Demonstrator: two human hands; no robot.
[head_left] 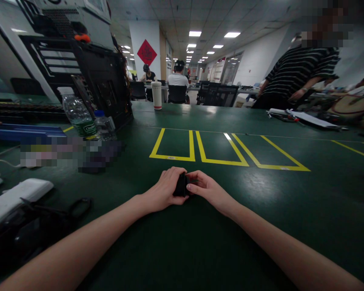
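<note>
A small black blocky object (180, 185) is held between my two hands above the dark green table (182, 246); its exact kind cannot be made out. My left hand (166, 188) wraps round it from the left, fingers over the top and thumb below. On the other side, my right hand (204, 186) pinches its right end with thumb and forefinger. My fingers hide much of the object. Just beyond the hands, yellow tape outlines (172, 157) mark the tabletop.
Left stand a clear plastic bottle (75, 109), a smaller blue-capped bottle (104, 125) and an open black computer case (106, 85). A white power strip (24, 194) and black cables (33, 226) lie nearer. A white tumbler (157, 95) stands at the far edge; a person in stripes (300, 72) is at right.
</note>
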